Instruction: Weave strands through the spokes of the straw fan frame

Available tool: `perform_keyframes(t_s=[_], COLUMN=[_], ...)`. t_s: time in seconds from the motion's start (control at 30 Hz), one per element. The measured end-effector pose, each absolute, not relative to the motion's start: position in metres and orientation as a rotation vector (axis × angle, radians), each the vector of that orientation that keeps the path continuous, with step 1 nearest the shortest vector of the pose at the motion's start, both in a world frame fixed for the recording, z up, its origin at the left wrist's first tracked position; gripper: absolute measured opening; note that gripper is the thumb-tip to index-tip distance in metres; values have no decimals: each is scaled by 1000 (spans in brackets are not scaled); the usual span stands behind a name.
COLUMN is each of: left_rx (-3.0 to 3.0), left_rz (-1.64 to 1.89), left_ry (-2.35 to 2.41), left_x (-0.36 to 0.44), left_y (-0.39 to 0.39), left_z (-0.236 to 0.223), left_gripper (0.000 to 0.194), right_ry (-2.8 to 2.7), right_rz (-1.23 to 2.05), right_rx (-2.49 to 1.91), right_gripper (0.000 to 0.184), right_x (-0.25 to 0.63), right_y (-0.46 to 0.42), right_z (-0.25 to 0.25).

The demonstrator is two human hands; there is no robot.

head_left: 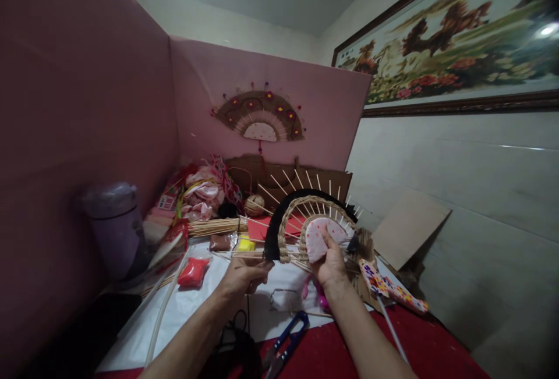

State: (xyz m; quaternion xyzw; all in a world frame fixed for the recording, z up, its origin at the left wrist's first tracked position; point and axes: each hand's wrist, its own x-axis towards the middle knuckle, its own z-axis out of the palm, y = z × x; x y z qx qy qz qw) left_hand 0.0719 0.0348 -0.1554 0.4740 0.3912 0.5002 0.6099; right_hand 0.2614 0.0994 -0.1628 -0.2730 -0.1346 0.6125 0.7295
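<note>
Fingers of your left hand (244, 276) are closed on the lower left end of the half-round fan (301, 199), pinching it where the black band (273, 233) meets the sticks. Your right hand (332, 268) grips the same fan at its white padded centre (314, 242), with your thumb pressed flat on the dotted face and the other fingers hidden behind. You hold the fan up above the counter (441, 347), its pale sticks spreading outward past two woven bands and the black one.

Below your hands, blue-handled snips (286, 341) lie on the red covering, and a tangle of black cord (238, 344) sits to their left (dim enough that its ends are hard to make out). On the white sheet (213, 291) to your left is a red packet (193, 272); beyond it are a brown packet (222, 243) and, just beside that, a yellow packet (246, 244). A bundle of thin sticks (213, 227) lies behind them, near a ball of twine (254, 205). To the right of your right hand you have a flower-patterned object (393, 289). Facing you, a second fan (262, 105) hangs on the pink panel (196, 88).
</note>
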Motion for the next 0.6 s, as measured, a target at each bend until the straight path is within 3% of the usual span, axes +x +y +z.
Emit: perform_keyframes(t_s=[0.6], left_rx=[1156], left_rz=[1261], left_ry=[1017], left_x=[65], left_y=[42], left_z=[-167], left_gripper=[25], right_ry=[-336], right_rz=[1416], right_rx=[-525], right_gripper=[27], right_x=[255], right_y=[94], right_z=[-160])
